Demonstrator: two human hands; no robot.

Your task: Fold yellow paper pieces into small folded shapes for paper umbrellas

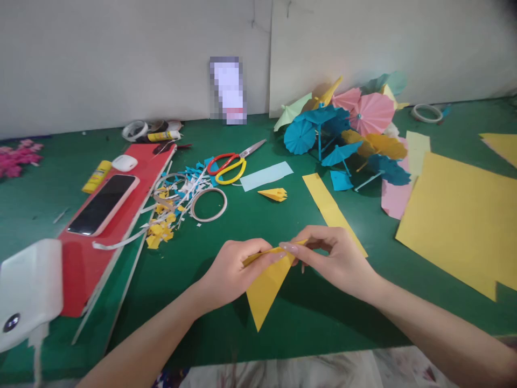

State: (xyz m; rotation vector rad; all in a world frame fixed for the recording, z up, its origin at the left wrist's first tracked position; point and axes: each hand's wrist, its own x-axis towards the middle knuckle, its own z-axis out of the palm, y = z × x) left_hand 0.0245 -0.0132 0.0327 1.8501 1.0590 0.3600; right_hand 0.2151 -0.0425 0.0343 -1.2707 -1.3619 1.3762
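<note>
Green worktop [194,345]: red-and-yellow-handled metal scissors [229,171], cut coloured-paper scraps [160,233] and multicoloured paper umbrellas [299,136] lie farther off; yellow paper strip [332,207] just beyond right hand [337,258]. It and left hand [236,269] pinch a folded yellow paper triangle [264,296] over near worktop, partly covering its upper edge. Tip points nearward; long axis upper right to lower left.

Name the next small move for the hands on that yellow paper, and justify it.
I'd probably slide the right hand along the top edge of the pointed yellow paper, pressing the crease, while the left hand steadies it. Both hands pinch that edge, where the paper looks folded over, and the lower tip is free of both.
</note>
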